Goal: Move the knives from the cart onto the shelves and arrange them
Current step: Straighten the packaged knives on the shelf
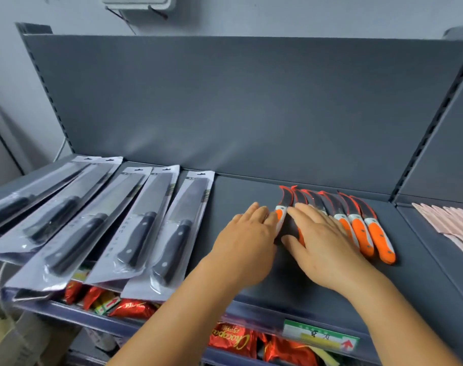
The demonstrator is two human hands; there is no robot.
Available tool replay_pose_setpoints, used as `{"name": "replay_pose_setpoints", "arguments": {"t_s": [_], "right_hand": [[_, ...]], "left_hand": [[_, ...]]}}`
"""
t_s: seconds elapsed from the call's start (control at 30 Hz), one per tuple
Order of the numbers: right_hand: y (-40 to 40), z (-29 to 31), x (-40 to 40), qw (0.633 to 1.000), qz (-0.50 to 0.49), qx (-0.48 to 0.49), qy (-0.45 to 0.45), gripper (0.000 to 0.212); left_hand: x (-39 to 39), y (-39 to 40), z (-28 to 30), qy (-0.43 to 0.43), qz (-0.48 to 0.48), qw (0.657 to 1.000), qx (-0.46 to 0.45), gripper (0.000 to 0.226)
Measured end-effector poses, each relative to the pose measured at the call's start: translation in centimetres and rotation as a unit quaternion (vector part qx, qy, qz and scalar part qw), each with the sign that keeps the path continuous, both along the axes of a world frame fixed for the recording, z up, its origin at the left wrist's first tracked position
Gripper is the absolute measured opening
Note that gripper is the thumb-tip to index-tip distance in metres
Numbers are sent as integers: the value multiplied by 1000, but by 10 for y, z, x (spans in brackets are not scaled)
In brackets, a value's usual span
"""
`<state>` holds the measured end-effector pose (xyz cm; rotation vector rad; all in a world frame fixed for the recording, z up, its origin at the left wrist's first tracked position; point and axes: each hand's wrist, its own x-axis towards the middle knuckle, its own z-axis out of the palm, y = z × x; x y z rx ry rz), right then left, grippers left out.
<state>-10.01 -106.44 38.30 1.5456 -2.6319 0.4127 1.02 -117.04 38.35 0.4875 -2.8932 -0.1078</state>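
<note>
Near the grey metal shelf's (251, 273) back edge, flat released left hand (247, 233) and right hand (321, 240) press orange-handled curved knives (362, 231) together, aligning the row.

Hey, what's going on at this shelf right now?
A person is lining up small orange-handled knives in a row on a grey shelf. The left hand lies beside the leftmost knife of the row, and the right hand rests flat across the handles of several. Five packaged black-handled knives already lie on the left, overhanging the front edge. No cart is in view.
</note>
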Motion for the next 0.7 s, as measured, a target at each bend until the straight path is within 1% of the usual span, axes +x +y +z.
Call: {"name": "replay_pose_setpoints", "arguments": {"t_s": [0.07, 0.17, 0.23, 0.43, 0.7], "right_hand": [[-6, 7, 16, 999, 23, -24, 8, 46], [-19, 18, 45, 998, 54, -34, 6, 51], [-30, 25, 68, 996, 83, -41, 7, 50], [-82, 31, 152, 986, 159, -42, -26, 45], [-170, 28, 263, 982, 183, -29, -48, 49]], "left_hand": [[24, -2, 9, 25, 24, 999, -3, 54], [65, -12, 20, 83, 68, 994, -10, 46], [95, -21, 27, 102, 94, 990, -4, 45], [197, -75, 27, 104, 161, 981, -5, 50], [308, -168, 15, 77, 175, 982, -7, 52]]}}
